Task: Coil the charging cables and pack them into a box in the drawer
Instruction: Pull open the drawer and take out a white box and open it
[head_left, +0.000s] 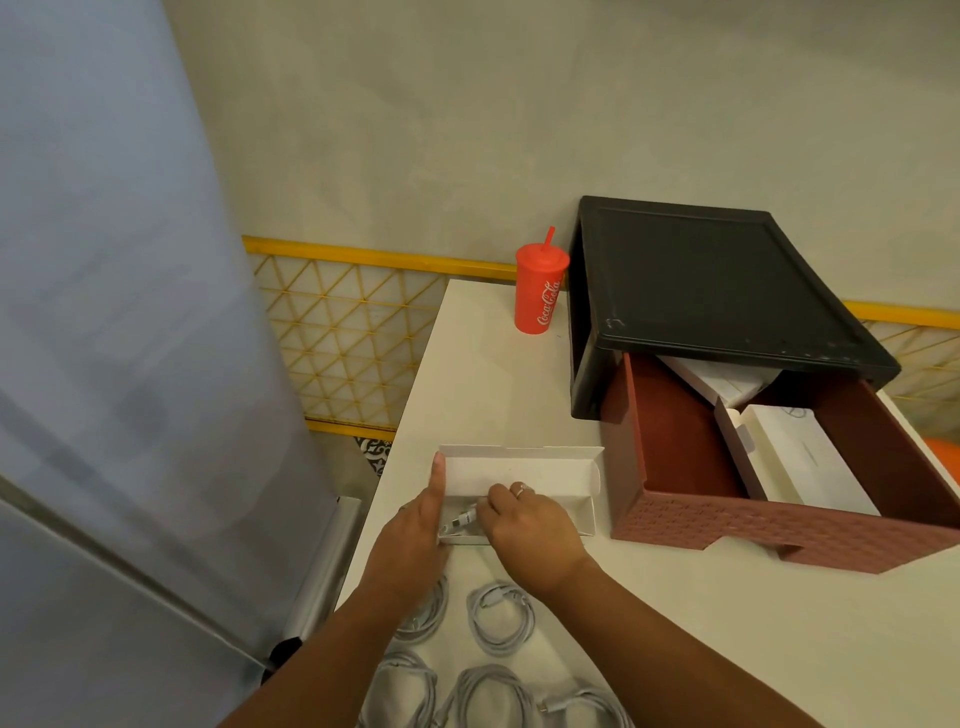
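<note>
Coils: 5 coiled cables (501, 616) on the white table (727, 649), nearest the view, just below the wrists; 1 lies partly under the left forearm. None of these packed yet.
Left hand (415, 525): at the left end of the cardboard box (519, 470). Index finger (439, 480) lies straight along the end flap, steadying it. Other fingers hidden, so can't tell if they clamp the wall.
Right hand (524, 519): fingertips curled in tight, pinching the plug end of a charging cable (466, 517) inside the box, near its left end.
Box: open, lid flap standing up at the back; sits on the table just left of the drawer, not in it.
Drawer (675, 522): red-brown, pulled out of its black housing (701, 280); 2 white boxes (800, 462) inside, toward the right.
Beyond: red Coca-Cola cup (537, 291) w/ straw beside the housing; yellow lattice rail (353, 332) behind the table.
Step (my read): tucking a cable into the box; early on, 5 coils to go.
Risk: coil prob. springs open once the pinch lets go, w/ the plug riding over the wall so the lid won't shut. Light box may skid or tip if the steadying finger slips. Forearms sit over the coils, so pulling back could drag 1 off the left edge.
</note>
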